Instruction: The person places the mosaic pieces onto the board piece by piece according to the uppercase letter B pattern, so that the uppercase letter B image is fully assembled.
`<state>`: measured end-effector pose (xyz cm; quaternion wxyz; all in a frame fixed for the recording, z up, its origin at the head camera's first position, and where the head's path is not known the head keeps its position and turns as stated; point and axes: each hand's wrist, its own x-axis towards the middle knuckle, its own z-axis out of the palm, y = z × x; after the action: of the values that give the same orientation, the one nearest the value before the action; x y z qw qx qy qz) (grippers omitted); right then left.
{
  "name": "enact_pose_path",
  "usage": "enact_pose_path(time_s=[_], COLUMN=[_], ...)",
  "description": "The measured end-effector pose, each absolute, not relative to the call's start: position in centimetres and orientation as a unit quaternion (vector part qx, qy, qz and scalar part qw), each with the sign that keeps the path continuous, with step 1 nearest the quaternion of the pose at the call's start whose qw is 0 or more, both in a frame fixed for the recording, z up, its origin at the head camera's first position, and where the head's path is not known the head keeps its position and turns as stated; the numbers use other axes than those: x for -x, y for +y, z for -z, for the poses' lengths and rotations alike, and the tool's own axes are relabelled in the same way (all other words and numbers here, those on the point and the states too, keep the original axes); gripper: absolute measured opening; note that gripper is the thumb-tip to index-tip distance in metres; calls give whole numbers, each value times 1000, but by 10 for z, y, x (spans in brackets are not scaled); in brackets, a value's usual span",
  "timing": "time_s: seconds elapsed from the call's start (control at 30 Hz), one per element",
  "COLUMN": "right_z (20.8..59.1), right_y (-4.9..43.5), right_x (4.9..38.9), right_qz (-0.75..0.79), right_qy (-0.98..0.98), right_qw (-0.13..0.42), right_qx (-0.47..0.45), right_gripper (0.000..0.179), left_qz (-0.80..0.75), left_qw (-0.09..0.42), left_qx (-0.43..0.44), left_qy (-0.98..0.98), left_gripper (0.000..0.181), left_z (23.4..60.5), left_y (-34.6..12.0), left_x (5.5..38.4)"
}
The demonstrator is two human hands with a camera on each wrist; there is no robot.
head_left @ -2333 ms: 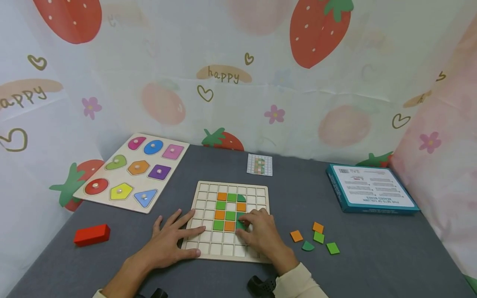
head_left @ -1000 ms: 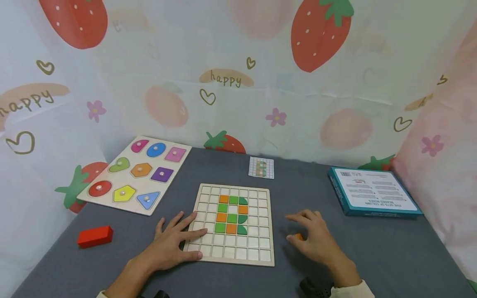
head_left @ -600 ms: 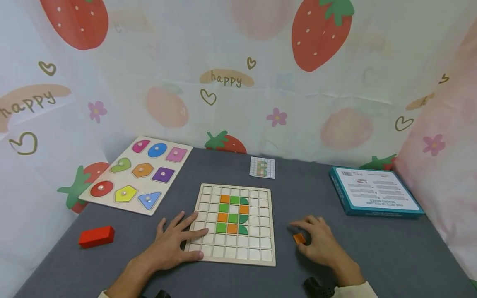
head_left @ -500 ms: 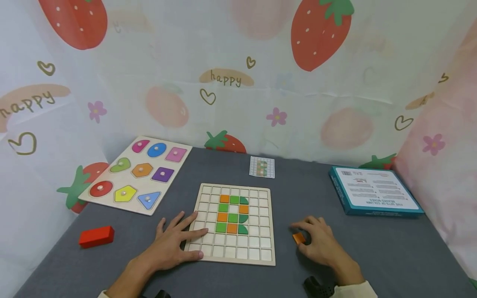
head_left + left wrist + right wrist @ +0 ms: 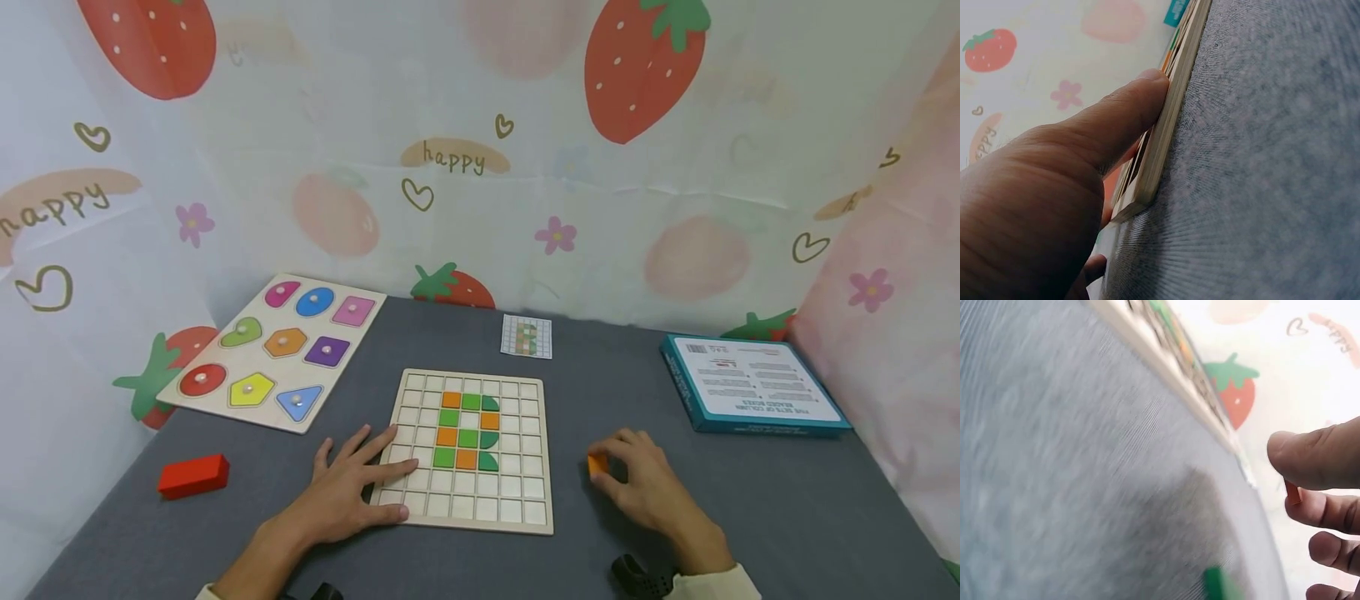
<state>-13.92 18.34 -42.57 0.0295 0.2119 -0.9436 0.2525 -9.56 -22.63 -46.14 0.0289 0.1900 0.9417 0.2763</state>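
Note:
My left hand (image 5: 352, 487) lies spread over the left edge of a wooden grid board (image 5: 465, 527), thumb and fingertips resting on it. In the left wrist view the thumb (image 5: 1129, 103) reaches along the board's near rim. Orange and green square tiles and dark green quarter-round tiles fill several middle cells. To the right of the board, my right hand (image 5: 645, 483) pinches an orange square tile (image 5: 597, 464) between thumb and fingers. The right wrist view shows that tile (image 5: 1293, 492) edge-on, raised over the cloth. A blurred green tile (image 5: 1214, 582) lies below the hand.
A small pattern card (image 5: 527, 337) lies behind the board. A knobbed shape puzzle (image 5: 247, 346) is at the back left, with a red block (image 5: 193, 477) in front of it. At the right stands a flat teal box (image 5: 753, 387). Printed curtains surround the table.
My right hand has left the board and moved right, where it has picked up an orange tile and turned it upright. My left hand has stayed on the board.

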Motion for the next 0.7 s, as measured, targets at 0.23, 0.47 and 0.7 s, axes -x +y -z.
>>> enact_pose_path(time_s=[0.23,0.47,0.7], right_z=[413,400,389], right_y=[175,163,145], right_x=[135,132,130], right_qz=[-270,-275,-296], right_qy=[-928,-915,-899], right_qw=[96,141,150], right_qx=[-237,-258,-285], right_gripper=[30,32,29], left_qz=[-273,-272,-276], left_qw=[30,35,32], left_qx=[-190,-186,-188], left_qy=[942,943,942], left_gripper=[66,66,66], left_z=[462,462,463], left_y=[-226,-226,-227], left_x=[96,96,96])
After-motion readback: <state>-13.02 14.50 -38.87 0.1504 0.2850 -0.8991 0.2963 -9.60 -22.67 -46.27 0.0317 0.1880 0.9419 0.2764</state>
